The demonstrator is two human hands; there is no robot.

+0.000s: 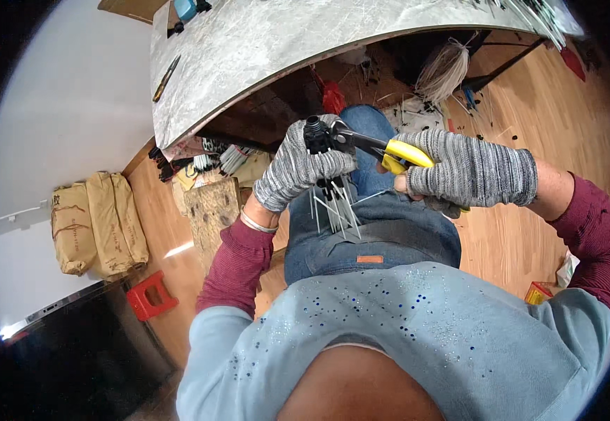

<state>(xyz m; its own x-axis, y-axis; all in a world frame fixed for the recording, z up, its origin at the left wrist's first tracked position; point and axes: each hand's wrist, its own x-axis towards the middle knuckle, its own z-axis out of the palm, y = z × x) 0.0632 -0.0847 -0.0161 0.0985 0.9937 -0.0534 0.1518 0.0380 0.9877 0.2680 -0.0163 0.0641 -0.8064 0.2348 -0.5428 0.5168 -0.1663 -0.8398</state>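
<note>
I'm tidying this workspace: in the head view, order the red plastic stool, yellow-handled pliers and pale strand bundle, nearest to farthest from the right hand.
1. Yellow-handled pliers: in the right hand.
2. Pale strand bundle: beyond it, upper right.
3. Red plastic stool: far left, lower down.

Dark print (73,247) is borne by the brown sacks (114,221) (small, at the left); it may be lettering, but no word can be read clearly.
</note>
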